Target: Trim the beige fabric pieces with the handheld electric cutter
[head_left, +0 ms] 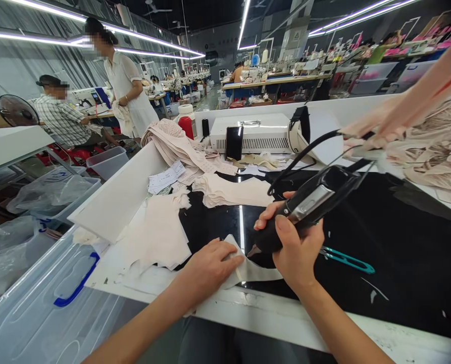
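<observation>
My right hand [299,247] is wrapped round a black corded hand-held power tool [304,202] with a silver strip on its body. Its pointed tip reaches down to the left, close to the curved edge of a pale fabric piece [257,272]. At the left end of that piece, my left hand [210,268] holds it down on the table, fingers together and thumb on top. Teal thread snips [348,260] lie right of my right hand. Cream fabric stacks [160,230] lie to the left, and another cut stack [235,189] lies beyond my hands.
Another person's hands [384,119] reach in at upper right, near the tool's cord and heaped beige fabric [433,151]. At the back stand a white vented box [251,134] and a phone [234,143]. Paper slips [166,177] lie left. A lidded plastic bin [58,313] stands beside the table.
</observation>
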A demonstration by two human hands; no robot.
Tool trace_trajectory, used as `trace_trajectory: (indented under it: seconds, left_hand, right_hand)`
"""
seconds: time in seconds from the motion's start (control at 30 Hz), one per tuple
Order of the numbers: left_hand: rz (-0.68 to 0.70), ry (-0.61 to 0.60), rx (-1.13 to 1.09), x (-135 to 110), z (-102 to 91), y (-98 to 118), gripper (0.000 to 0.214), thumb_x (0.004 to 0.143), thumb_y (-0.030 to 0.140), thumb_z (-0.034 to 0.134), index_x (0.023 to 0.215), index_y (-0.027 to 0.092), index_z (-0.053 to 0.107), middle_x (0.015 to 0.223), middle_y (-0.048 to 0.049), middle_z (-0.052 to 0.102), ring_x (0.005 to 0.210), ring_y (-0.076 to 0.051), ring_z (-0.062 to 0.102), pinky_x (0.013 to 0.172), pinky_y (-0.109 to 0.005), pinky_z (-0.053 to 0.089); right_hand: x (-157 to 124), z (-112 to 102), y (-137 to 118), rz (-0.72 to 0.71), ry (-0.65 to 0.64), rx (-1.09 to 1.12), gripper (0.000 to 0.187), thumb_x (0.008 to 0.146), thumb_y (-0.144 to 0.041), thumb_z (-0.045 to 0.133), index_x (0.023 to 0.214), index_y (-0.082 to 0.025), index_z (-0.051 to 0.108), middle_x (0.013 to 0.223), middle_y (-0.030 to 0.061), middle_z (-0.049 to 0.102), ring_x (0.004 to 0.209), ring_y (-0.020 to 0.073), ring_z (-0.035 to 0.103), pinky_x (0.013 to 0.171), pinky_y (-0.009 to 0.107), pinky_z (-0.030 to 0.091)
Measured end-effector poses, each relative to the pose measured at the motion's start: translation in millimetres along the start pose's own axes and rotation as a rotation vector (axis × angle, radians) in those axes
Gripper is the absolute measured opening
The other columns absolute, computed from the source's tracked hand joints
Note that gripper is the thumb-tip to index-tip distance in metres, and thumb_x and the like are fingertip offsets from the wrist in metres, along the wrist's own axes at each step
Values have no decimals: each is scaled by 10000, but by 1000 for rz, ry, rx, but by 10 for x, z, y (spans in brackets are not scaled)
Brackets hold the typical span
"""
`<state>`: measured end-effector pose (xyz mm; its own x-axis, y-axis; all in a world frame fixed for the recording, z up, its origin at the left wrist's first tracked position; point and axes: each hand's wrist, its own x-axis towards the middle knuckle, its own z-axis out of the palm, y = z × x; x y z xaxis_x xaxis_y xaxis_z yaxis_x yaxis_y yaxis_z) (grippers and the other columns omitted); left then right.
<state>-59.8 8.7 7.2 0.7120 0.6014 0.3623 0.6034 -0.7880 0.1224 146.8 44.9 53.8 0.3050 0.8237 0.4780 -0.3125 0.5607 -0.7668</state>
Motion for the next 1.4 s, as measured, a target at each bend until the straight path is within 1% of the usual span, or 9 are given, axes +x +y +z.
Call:
trace_trajectory:
  seconds: [0.27, 0.4, 0.5, 0.67, 0.87, 1.0, 1.1, 1.23, 1.4]
  left_hand:
    - [16, 33, 3, 19, -23, 4, 279, 1166, 68, 514, 1338, 181, 702, 1256, -112, 782, 1164, -233, 776, 1097, -408, 658]
    - [0, 10, -6, 16, -42, -6, 256, 1178, 112, 544, 1357, 187, 711, 1256, -110, 793, 1150, -231, 794, 1170, -481, 648]
    - [12, 64, -12, 41, -72, 46, 251, 1189, 122, 536, 1365, 164, 710, 1277, -131, 797, 1197, -244, 795, 1199, -492, 646]
    - [37, 117, -56, 136, -38, 248, 218, 1185, 101, 543, 1321, 126, 711, 1234, -137, 800, 1173, -245, 794, 1072, -375, 696]
    - [2, 68, -79, 150, 113, 364, 182, 1194, 124, 542, 1242, 142, 717, 1122, -94, 794, 1033, -237, 785, 943, -353, 707]
    - [6, 78, -90, 103, 121, 351, 179, 1193, 136, 556, 1282, 139, 711, 1144, -95, 790, 1084, -239, 776, 997, -354, 702]
    - [7, 89, -79, 82, 116, 350, 203, 1184, 124, 563, 1330, 138, 702, 1172, -101, 786, 1103, -245, 776, 987, -353, 704]
    - [9, 103, -57, 79, 127, 368, 217, 1175, 101, 555, 1334, 133, 698, 1168, -102, 776, 1093, -250, 778, 966, -342, 705]
    - [6, 94, -37, 79, 132, 385, 245, 1186, 92, 497, 1328, 147, 688, 1161, -97, 767, 1075, -245, 773, 959, -351, 707]
  right_hand:
    - [-26, 9, 48, 21, -1, -26, 347, 962, -325, 879, 1224, -293, 654, 867, -59, 766, 640, 154, 717, 650, 314, 615]
    - [6, -38, -35, 14, -7, -7, 319, 970, -340, 895, 1205, -296, 683, 862, -60, 761, 650, 146, 713, 653, 299, 617]
    - [27, -127, -147, -11, 32, -6, 399, 933, -416, 952, 1222, -301, 701, 851, -57, 755, 645, 152, 709, 652, 306, 621]
    - [7, -285, -254, -5, 61, -52, 468, 885, -483, 997, 1212, -306, 713, 835, -49, 745, 638, 174, 702, 623, 327, 617]
    - [-72, -387, -291, 6, 62, -77, 475, 880, -469, 1004, 1213, -305, 707, 841, -48, 756, 640, 177, 709, 611, 330, 616]
    - [-101, -402, -319, 14, 64, -74, 478, 885, -465, 1002, 1217, -303, 698, 837, -45, 758, 632, 179, 702, 570, 320, 582]
    - [-110, -409, -332, 15, 61, -77, 485, 887, -466, 1002, 1226, -304, 695, 838, -43, 758, 626, 180, 696, 553, 317, 561]
    - [-104, -393, -327, 21, 50, -67, 489, 891, -474, 1007, 1230, -300, 700, 846, -42, 756, 651, 176, 704, 600, 323, 586]
    - [-85, -283, -289, 3, 43, -41, 455, 935, -458, 962, 1253, -302, 678, 867, -45, 745, 656, 165, 704, 628, 314, 609]
